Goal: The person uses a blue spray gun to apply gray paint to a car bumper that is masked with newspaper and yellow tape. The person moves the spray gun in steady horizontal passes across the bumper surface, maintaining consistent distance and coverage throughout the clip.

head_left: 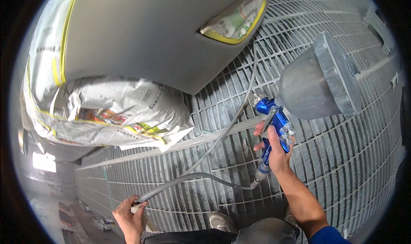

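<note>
My right hand [277, 149] is closed around the handle of a blue spray gun [274, 115], with its nozzle pointing up and left toward the grey panel. A large grey paint cup [312, 83] with a broad lid sits on the gun, to the right of its body. From the bottom of the handle a grey air hose [184, 177] runs left in a curve. My left hand [130, 218] pinches that hose at the lower left. Something pale, perhaps cloth or paper, shows beneath the left fingers; I cannot make it out.
A large grey car body panel [145, 34] fills the upper left. Newspaper [124, 102] with yellow tape masks the wheel area, and more masking [235, 23] covers a lamp opening. Metal grating [342, 158] forms the floor. The hose trails under the panel. My shoe [221, 221] stands below.
</note>
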Motion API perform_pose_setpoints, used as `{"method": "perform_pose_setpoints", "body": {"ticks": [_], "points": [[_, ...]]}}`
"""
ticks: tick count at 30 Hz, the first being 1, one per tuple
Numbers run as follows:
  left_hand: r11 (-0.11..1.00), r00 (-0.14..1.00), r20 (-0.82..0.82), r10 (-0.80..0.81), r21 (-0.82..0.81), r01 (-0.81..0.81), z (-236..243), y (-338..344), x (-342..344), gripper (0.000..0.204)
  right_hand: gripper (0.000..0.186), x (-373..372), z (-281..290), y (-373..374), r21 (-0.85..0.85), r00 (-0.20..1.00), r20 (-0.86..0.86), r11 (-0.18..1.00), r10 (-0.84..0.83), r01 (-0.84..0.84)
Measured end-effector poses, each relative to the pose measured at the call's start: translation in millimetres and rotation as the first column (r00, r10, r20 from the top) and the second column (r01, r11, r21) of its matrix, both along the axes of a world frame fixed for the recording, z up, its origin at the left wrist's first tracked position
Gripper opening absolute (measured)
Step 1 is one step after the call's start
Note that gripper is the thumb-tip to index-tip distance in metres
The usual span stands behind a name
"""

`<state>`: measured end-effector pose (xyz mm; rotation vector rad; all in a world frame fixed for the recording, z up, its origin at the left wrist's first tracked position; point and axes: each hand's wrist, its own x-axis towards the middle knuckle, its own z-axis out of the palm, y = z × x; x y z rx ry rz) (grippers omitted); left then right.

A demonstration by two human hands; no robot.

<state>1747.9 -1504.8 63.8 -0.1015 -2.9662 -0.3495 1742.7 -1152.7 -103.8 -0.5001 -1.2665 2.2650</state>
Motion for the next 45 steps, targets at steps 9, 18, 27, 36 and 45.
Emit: {"method": "perform_pose_setpoints", "body": {"ticks": [9, 18, 27, 36, 45], "points": [[0.994, 0.993, -0.048, -0.108, 0.022, 0.109, 2.7, 2.7, -3.2, 0.025, 0.031, 6.3, 3.1, -39.4, -0.079, 0.897, -0.114, 0.896, 0.427, -0.437], [0.998, 0.999, -0.026, -0.047, -0.033, 0.046, 1.8, -21.4, 10.2, 0.028, 0.03, -14.3, 0.5, 19.5, 0.043, 0.989, -0.052, 0.989, -0.137, 0.139], [0.998, 0.998, -0.007, -0.058, 0.029, 0.058, 0.6, -15.2, 8.2, 0.025, 0.028, 9.2, -0.8, -32.6, -0.057, 0.961, -0.083, 0.961, 0.264, -0.269], [1.0, 0.999, 0.042, -0.016, -0.003, 0.016, 4.7, -8.1, 10.1, 0.027, 0.031, -4.8, -11.2, 4.6, -0.019, 0.991, -0.047, 0.991, 0.129, -0.13], [0.999, 0.997, 0.071, -0.03, -0.026, 0.032, 4.4, 0.4, 1.5, 0.029, 0.03, -4.2, -11.2, 12.6, 0.014, 0.999, -0.025, 1.0, 0.026, -0.025]]}}
